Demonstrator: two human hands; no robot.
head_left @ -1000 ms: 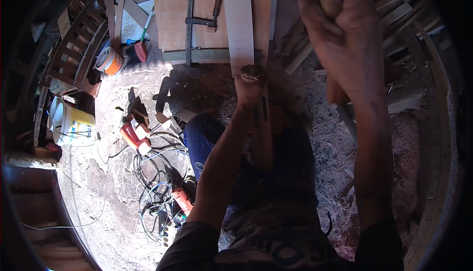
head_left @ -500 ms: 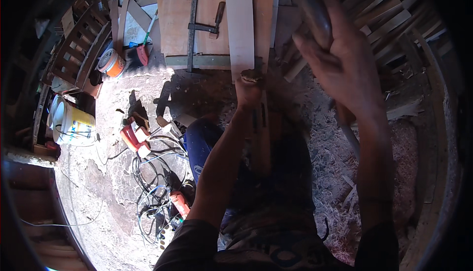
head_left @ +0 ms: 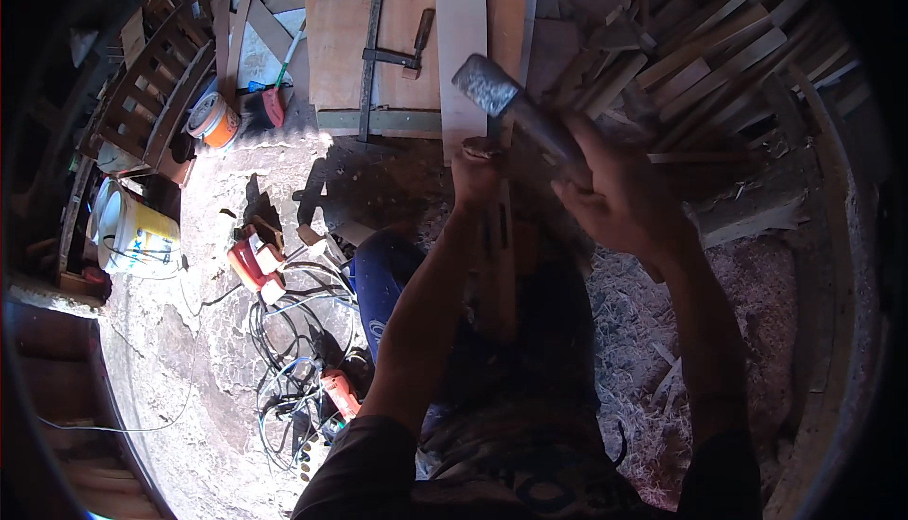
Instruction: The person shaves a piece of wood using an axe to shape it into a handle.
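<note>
In the head view my right hand is closed round the handle of a hammer, whose worn grey head is raised above and just beyond my left hand. My left hand is closed round an upright tool, apparently a chisel, with a battered wooden handle top; its blade is hidden. Beneath that hand runs a narrow wooden workpiece with dark slots, lying between my legs. A pale long board lies just beyond, on wider plywood with a bar clamp.
Wood offcuts pile at the back right. An orange bucket, white buckets, a slatted wooden frame, a red power tool, tangled cables and another red tool sit on the left. Shavings cover the floor at right.
My right hand has come down and leftward with the hammer, bringing its head into view above my left hand. My left hand stays at about the same spot.
</note>
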